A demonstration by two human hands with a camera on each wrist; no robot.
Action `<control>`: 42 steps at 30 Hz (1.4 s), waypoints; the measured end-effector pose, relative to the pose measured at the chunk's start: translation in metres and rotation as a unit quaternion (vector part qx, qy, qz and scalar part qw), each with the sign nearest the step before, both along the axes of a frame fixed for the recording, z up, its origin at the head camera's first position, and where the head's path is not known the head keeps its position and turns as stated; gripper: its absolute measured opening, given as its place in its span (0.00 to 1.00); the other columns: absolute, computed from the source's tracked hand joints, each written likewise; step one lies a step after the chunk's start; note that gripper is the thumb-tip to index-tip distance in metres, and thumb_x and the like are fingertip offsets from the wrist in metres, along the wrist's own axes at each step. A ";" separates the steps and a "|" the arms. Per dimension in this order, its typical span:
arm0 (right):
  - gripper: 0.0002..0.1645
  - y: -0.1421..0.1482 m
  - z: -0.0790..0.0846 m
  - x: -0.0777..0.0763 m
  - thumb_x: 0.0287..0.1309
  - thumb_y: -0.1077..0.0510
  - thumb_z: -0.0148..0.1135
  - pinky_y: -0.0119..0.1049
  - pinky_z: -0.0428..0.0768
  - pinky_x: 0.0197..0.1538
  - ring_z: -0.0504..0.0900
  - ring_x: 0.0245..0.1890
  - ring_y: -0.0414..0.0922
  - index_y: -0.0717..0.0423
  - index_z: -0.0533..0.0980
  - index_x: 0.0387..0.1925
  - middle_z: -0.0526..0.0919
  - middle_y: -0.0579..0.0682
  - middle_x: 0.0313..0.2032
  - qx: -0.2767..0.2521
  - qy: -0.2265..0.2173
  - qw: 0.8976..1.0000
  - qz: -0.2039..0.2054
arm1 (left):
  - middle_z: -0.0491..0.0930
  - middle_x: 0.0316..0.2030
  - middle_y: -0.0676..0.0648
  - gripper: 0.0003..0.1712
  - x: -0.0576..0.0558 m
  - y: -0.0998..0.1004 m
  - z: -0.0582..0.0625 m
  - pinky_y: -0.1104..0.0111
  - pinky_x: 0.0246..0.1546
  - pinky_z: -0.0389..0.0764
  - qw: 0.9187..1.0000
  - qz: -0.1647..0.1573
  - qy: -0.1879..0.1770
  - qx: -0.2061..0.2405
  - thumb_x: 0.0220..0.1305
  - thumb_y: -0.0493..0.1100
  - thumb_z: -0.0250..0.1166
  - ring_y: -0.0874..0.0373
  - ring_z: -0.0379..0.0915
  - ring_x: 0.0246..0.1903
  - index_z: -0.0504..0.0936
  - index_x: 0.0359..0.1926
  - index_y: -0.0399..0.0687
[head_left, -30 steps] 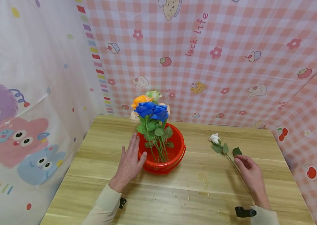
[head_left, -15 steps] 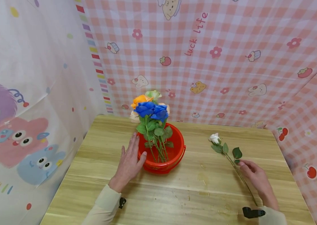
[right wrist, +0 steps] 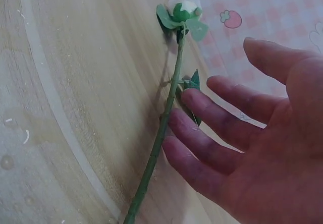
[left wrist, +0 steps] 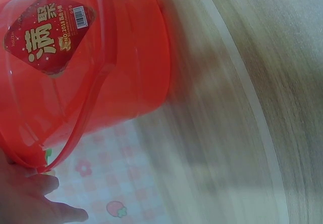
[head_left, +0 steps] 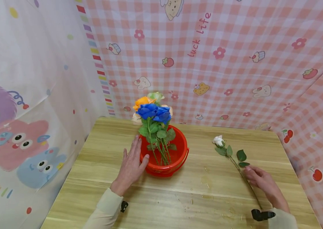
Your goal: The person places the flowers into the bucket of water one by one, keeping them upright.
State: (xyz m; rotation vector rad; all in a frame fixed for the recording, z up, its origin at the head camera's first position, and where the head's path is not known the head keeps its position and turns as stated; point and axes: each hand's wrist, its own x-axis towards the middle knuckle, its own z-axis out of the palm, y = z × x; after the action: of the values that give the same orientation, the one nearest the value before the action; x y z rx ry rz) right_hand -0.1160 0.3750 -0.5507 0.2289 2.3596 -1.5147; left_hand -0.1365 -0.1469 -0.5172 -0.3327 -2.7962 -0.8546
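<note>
A red bucket (head_left: 161,172) stands on the table, holding several artificial roses: blue roses (head_left: 147,111) in front, an orange rose (head_left: 143,102) and a pale green one (head_left: 156,96) behind. My left hand (head_left: 129,170) rests against the bucket's left side, fingers straight and thumb at the rim. To the right, a white rose (head_left: 218,140) with a long green stem lies on the table. My right hand (head_left: 265,184) is beside that stem, holding nothing. In the right wrist view its fingers (right wrist: 202,138) are spread and relaxed, the tips close to the stem; contact is unclear.
The wooden table (head_left: 92,197) has water drops (head_left: 207,185) between the bucket and the white rose. A pink checked cloth (head_left: 195,70) hangs behind, and a white cartoon cloth (head_left: 35,95) hangs at the left. The bucket bears a red label (left wrist: 49,35) and a hanging handle (left wrist: 83,120).
My right hand has let go of the white rose's leaf and drawn back toward the lower right, uncovering the leaves and stem. The left hand and bucket have stayed put.
</note>
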 end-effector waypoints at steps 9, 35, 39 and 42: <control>0.43 0.000 0.000 -0.006 0.80 0.41 0.48 0.33 0.82 0.54 0.78 0.62 0.47 0.75 0.59 0.73 0.69 0.71 0.70 0.017 -0.043 0.999 0.023 | 0.44 0.82 0.41 0.42 0.000 -0.001 0.000 0.27 0.68 0.49 1.000 0.000 0.002 -0.005 0.77 0.53 0.52 0.41 0.45 0.79 0.52 0.80 0.33; 0.28 -0.006 -0.019 -0.007 0.75 0.61 0.58 0.32 0.84 0.42 0.82 0.41 0.33 0.81 0.68 0.63 0.86 0.62 0.50 0.024 -0.017 0.999 0.014 | 0.45 0.82 0.39 0.42 -0.001 0.001 -0.002 0.27 0.69 0.48 1.000 0.002 0.007 0.009 0.76 0.50 0.54 0.41 0.45 0.79 0.52 0.80 0.33; 0.26 -0.006 -0.019 -0.007 0.74 0.62 0.57 0.33 0.83 0.41 0.81 0.40 0.34 0.81 0.69 0.62 0.86 0.58 0.47 0.030 -0.014 0.999 0.014 | 0.44 0.83 0.41 0.42 0.000 0.001 -0.002 0.28 0.70 0.47 1.000 0.002 0.003 0.011 0.77 0.52 0.52 0.43 0.44 0.80 0.51 0.81 0.35; 0.25 -0.007 -0.019 -0.007 0.74 0.63 0.56 0.33 0.83 0.41 0.81 0.39 0.35 0.82 0.69 0.62 0.87 0.57 0.45 0.032 -0.011 0.999 0.022 | 0.43 0.83 0.42 0.42 0.000 0.000 -0.002 0.29 0.70 0.46 1.000 0.002 0.001 0.013 0.77 0.53 0.51 0.43 0.44 0.80 0.51 0.81 0.35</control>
State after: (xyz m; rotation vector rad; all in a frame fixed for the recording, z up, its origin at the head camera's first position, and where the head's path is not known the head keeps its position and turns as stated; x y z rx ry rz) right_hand -0.1231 0.3682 -0.5699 0.2057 2.3834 -1.4109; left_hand -0.1363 -0.1466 -0.5192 -0.3227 -2.7805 -0.8871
